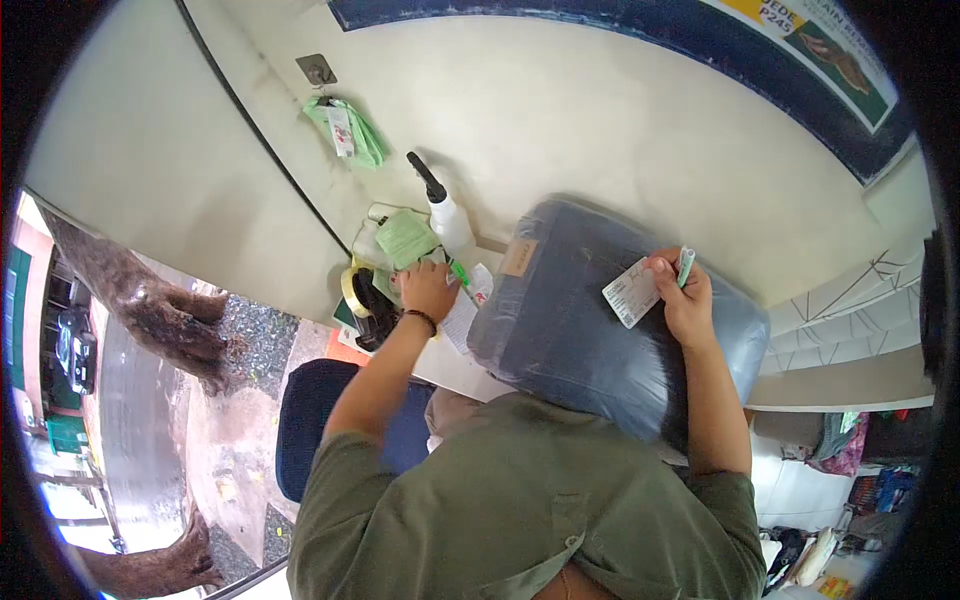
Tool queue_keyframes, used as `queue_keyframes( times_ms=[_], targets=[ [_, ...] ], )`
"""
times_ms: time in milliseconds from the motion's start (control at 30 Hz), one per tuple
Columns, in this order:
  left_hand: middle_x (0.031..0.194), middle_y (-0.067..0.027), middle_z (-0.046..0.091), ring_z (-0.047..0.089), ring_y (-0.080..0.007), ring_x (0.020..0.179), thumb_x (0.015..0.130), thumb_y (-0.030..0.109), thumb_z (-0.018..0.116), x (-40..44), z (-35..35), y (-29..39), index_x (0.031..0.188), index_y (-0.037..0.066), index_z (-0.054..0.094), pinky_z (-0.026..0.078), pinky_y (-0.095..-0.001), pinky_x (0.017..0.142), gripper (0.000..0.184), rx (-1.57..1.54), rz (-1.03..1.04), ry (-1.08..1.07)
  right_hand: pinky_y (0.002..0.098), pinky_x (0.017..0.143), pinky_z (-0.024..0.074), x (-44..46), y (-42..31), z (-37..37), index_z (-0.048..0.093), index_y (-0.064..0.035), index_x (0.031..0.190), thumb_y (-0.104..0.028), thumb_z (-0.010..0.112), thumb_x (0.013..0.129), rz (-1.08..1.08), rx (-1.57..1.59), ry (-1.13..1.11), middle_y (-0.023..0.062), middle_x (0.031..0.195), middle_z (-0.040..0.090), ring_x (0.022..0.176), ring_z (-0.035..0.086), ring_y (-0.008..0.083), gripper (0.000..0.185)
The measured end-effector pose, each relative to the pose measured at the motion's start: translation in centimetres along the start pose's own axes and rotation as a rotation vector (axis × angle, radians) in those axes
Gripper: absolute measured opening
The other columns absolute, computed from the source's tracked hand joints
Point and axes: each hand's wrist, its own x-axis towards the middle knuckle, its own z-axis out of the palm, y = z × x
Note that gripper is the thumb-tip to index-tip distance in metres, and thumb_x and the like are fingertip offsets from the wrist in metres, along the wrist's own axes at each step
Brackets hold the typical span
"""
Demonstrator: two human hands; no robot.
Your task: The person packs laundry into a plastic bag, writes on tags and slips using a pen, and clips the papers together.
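Note:
In my right hand (686,303) are a small printed white card (632,292) and a green-and-white pen-like stick (686,262), pinched by the thumb and fingers. They are above a large dark bundle in clear plastic (610,330), which has a tan label (518,257). My left hand (428,292) is curled among small items on the desk, between a black tape dispenser (372,308) and a bright green object (459,272) by its thumb. What its fingers grip, if anything, is hidden. A folded light green bag (407,237) lies just beyond.
A white spray bottle with a black top (450,222) stands against the wall. Another green pouch (347,133) hangs from a hook. A dark blue chair (325,425) is at lower left, with the street beyond. Clothes and bags (815,555) lie on the right.

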Motion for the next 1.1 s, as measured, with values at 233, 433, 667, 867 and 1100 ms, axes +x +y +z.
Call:
queue_keyframes(
  times_ms=[233,433,667,867,1100],
  targets=[
    [0.109,-0.0104,0.064,0.054,-0.0301,0.112,0.079,0.041,0.069,1.3,5.4,1.9,0.099,0.018,0.072,0.041,-0.0508,0.093,0.031,-0.363,-0.325,0.052,0.0225,0.06,0.0353,0.0,0.8,-0.1,0.066,-0.0057,0.092,-0.024,0.061,0.098,-0.047,0.012,0.002,-0.0055,0.078,0.055,0.068,0.043,0.0042,0.02],
    [0.1,-0.0113,0.065,0.061,-0.033,0.098,0.076,0.014,0.07,0.5,2.1,-0.6,0.089,0.011,0.069,0.049,-0.0434,0.085,0.013,-0.696,0.052,0.419,0.0288,0.076,0.0473,-0.2,0.2,-0.4,0.068,-0.0038,0.095,-0.023,0.062,0.097,0.013,-0.051,-0.058,0.003,0.088,0.066,0.084,0.059,0.0113,0.02],
    [0.108,-0.0142,0.065,0.06,-0.0362,0.104,0.075,0.011,0.069,0.5,-1.3,-1.9,0.106,0.013,0.063,0.046,-0.0474,0.091,0.032,-0.58,0.074,0.313,0.0284,0.072,0.0473,-0.4,-0.5,-0.1,0.067,-0.0039,0.095,-0.025,0.06,0.098,-0.054,-0.152,-0.058,0.0027,0.082,0.066,0.079,0.058,0.011,0.022],
    [0.124,-0.0133,0.059,0.053,-0.0342,0.119,0.074,0.038,0.073,1.0,3.5,0.0,0.128,0.023,0.055,0.037,-0.0533,0.102,0.059,-0.355,-0.301,-0.019,0.0289,0.071,0.0484,-0.3,0.0,0.1,0.067,-0.004,0.094,-0.027,0.062,0.098,-0.069,-0.163,-0.034,0.004,0.079,0.066,0.077,0.06,0.011,0.024],
    [0.124,-0.0124,0.058,0.05,-0.0321,0.12,0.08,0.05,0.069,3.0,5.9,2.8,0.119,0.023,0.065,0.039,-0.0514,0.1,0.048,-0.296,-0.451,-0.15,0.0279,0.069,0.0464,-0.2,0.0,0.2,0.067,-0.003,0.095,-0.025,0.064,0.097,-0.04,-0.198,-0.036,0.0048,0.078,0.064,0.075,0.057,0.0104,0.022]
  ],
)
